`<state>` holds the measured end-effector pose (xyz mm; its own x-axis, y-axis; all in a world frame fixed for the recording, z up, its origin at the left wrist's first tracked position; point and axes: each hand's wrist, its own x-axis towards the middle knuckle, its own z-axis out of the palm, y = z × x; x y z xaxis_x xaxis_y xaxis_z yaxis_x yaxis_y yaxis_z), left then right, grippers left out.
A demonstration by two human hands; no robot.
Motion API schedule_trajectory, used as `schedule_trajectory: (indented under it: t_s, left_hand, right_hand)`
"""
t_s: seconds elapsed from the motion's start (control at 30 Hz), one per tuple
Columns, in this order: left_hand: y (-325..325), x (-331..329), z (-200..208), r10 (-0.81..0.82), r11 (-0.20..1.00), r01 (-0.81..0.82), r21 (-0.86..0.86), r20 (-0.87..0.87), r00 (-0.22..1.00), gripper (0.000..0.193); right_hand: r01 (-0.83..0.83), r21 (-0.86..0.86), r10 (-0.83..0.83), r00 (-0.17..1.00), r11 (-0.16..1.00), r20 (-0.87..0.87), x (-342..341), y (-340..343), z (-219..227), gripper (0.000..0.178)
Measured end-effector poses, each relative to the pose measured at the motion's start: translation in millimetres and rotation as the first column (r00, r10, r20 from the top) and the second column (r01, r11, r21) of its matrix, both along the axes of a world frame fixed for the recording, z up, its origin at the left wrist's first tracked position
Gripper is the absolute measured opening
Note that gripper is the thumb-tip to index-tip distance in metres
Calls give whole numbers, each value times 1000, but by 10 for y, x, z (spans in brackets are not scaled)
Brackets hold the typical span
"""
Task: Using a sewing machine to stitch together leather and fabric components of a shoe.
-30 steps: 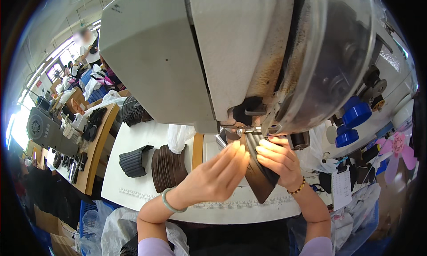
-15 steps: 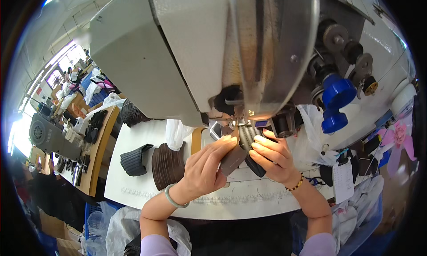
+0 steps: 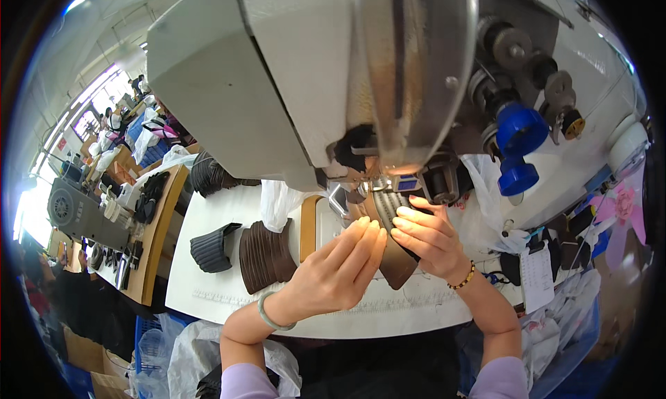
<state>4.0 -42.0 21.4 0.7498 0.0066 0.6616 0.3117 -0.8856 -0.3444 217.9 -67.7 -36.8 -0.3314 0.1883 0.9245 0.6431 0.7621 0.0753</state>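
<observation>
A brown sheet piece with a grey ridged strip lies under the needle area of the sewing machine; its plain brown lower end points toward me. My left hand, a pale bangle on its wrist, is closed at the piece's left edge, fingertips bunched together and thumb hidden. From the right, my right hand wraps its bent fingers over the other edge, fingertips on the ridges, thumb out of sight. Left of my hands on the white table lie a brown pleated piece and a dark pleated piece.
The white table has a ruler scale along its front. A tan strip and a white plastic bag lie behind my left hand. Blue knobs jut from the machine; a pink flower stands at right.
The brown piece has been laid flatter, its lower end now showing between my hands instead of folded up in my left fingers. My left hand has shifted slightly right and bunched its fingertips.
</observation>
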Motion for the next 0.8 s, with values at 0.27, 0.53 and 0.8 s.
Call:
schedule_trajectory:
  t_s: [0.27, 0.53, 0.8]
  left_hand:
    - [58, -39, 7, -63, 998, 63, 21, -9, 998, 37]
    - [284, -48, 20, -120, 978, 132, -162, 83, 989, 39]
    - [344, -59, -2, -119, 973, 134, -186, 91, 989, 44]
  right_hand:
    - [47, -77, -47, 999, 996, 3, -25, -90, -2, 32]
    - [133, -56, -134, 991, 990, -19, -114, 0, 61, 41]
    - [117, -41, -118, 992, 992, -39, -119, 27, 26, 42]
